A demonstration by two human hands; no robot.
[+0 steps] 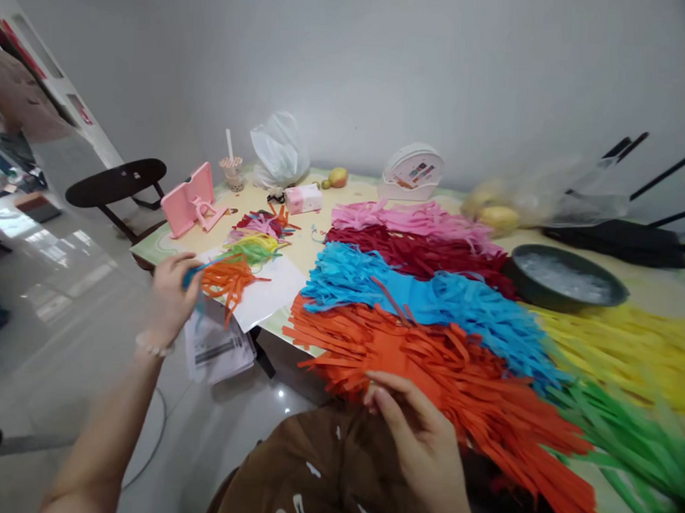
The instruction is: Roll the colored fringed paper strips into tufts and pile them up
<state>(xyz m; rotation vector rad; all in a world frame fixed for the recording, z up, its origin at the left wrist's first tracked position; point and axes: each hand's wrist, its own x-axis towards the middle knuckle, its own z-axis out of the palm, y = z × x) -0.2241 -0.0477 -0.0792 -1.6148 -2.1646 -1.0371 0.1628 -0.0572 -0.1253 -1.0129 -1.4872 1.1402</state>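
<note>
At the table's left edge, my left hand (174,291) is closed on a blue paper strip (192,276), with its ends sticking out past the fingers. Beside it lies a small bundle of orange fringed paper (228,276). My right hand (417,434) is curled over my lap in front of the large orange fringed paper (392,349). Its thumb and fingertips come close together; what they hold, if anything, is too small to make out. Behind the orange run layers of blue fringed paper (420,294), dark red fringed paper (411,252) and pink fringed paper (412,218).
Yellow fringe (622,348) and green fringe (630,428) lie to the right, near a dark bowl (567,300). A pink stand (189,201), a drink cup (231,177), a plastic bag (282,152) and a small box (304,199) stand at the back left. A stool (116,182) is beyond.
</note>
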